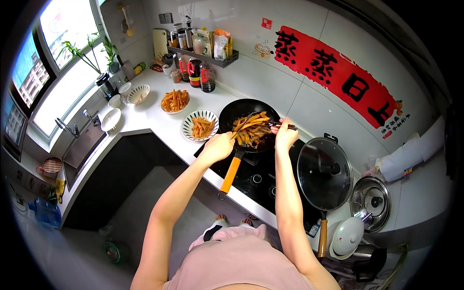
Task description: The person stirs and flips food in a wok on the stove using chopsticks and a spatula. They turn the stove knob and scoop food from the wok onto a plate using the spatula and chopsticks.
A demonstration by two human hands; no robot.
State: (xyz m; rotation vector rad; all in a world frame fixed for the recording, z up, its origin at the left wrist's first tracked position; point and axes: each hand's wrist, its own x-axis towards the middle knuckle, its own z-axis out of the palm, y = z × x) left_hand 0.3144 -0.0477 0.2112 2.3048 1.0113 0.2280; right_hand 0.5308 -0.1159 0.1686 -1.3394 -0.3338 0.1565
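Over the black wok [231, 110] on the stove, my left hand [218, 146] is closed around thin light sticks that look like chopsticks [235, 134], pointing into the food. My right hand [286, 135] grips the dark handle of a utensil [276, 126] from the wok's right side; its head is hidden among the food. Golden-brown fried strips [256, 122] are heaped in the wok, the upper ones raised over darker bits below. The wok's wooden handle [231, 175] points toward me, with neither hand on it.
Left of the wok are a striped bowl [187, 126] and a plate [163, 109], both holding fried strips. A glass-lidded pan [325, 173] sits on the right burner, beside a steel pot lid [374, 200] and a white lidded pot [348, 237]. Bottles [208, 79] line the wall.
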